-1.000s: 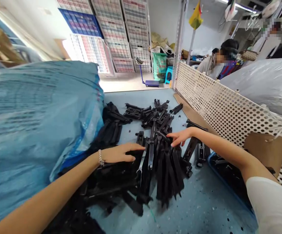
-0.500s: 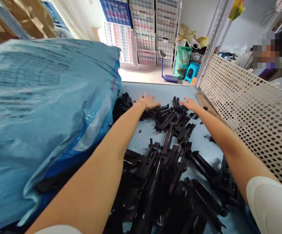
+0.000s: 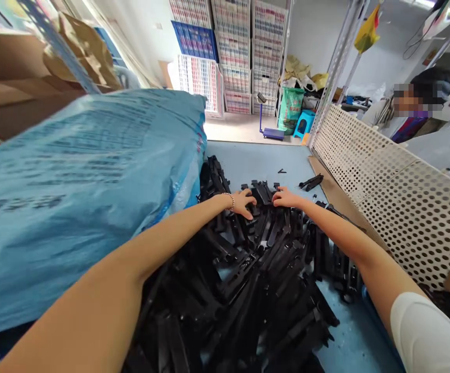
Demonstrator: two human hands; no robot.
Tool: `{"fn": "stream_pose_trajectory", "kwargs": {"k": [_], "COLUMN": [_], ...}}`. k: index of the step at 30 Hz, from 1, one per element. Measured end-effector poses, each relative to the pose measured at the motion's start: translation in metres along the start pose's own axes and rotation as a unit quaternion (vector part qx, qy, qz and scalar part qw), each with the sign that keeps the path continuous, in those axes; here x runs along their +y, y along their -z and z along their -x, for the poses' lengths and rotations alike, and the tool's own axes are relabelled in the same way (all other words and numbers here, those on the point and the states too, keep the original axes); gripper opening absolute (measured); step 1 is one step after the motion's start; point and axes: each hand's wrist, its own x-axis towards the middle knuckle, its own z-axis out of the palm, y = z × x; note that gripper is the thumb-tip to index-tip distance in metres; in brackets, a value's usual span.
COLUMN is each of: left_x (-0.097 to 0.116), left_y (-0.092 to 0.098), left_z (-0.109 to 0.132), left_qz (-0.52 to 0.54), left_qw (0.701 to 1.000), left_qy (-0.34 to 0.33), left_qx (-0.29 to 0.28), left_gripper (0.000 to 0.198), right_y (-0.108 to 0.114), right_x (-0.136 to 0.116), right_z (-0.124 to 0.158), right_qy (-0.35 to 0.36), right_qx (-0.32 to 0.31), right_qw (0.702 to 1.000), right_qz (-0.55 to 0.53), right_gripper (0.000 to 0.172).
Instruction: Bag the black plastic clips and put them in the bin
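Note:
A big heap of long black plastic parts (image 3: 264, 280) covers the blue tabletop (image 3: 244, 153) in front of me. At the far edge of the heap, my left hand (image 3: 244, 203), a beaded bracelet on its wrist, lies over the parts with its fingers spread and bent. My right hand (image 3: 284, 198) is just to the right of it, fingers apart and curved down against the far ends of several parts. Between the two hands a few black parts stand bunched. Both hands touch the heap, and neither is wrapped around a single piece.
A large blue plastic sack (image 3: 131, 150) bulges along the left side. A perforated cream panel (image 3: 404, 186) borders the right, with a cardboard strip (image 3: 334, 181) at its foot. Small black pieces (image 3: 311, 182) lie beyond the heap. Stacked crates (image 3: 235, 52) and a person (image 3: 415, 103) are farther back.
Both hands have come down and nearer to me, closer together, from outstretched over the far parts. The far parts have shifted toward me, baring more blue tabletop behind them.

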Motion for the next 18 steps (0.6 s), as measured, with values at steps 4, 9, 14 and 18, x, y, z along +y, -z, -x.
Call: {"fn": "stream_pose_trajectory", "kwargs": {"k": [4, 9, 14, 18], "left_x": [0.044, 0.121, 0.199, 0.207], "left_y": [0.004, -0.001, -0.085, -0.164], "left_z": [0.06, 0.171, 0.31, 0.34], "left_qz": [-0.121, -0.191, -0.122, -0.119], "left_qw": [0.989, 0.979, 0.989, 0.989], "left_qy": [-0.003, -0.064, -0.052, 0.013], "left_qx": [-0.082, -0.028, -0.061, -0.088], "left_gripper": [0.075, 0.062, 0.082, 0.1], "right_y": [0.001, 0.018, 0.032, 0.02], "right_x": [-0.021, -0.024, -0.031, -0.035], "right_z": [0.047, 0.103, 0.176, 0.236], "right_qy": [0.007, -0.003, 0.0, -0.026], "right_qx": [0.037, 0.121, 0.196, 0.245], "right_qw": [0.998, 0.988, 0.978, 0.968], "right_qz": [-0.055, -0.096, -0.072, -0.041], "right_gripper": [0.029, 0.035, 0.023, 0.022]}}
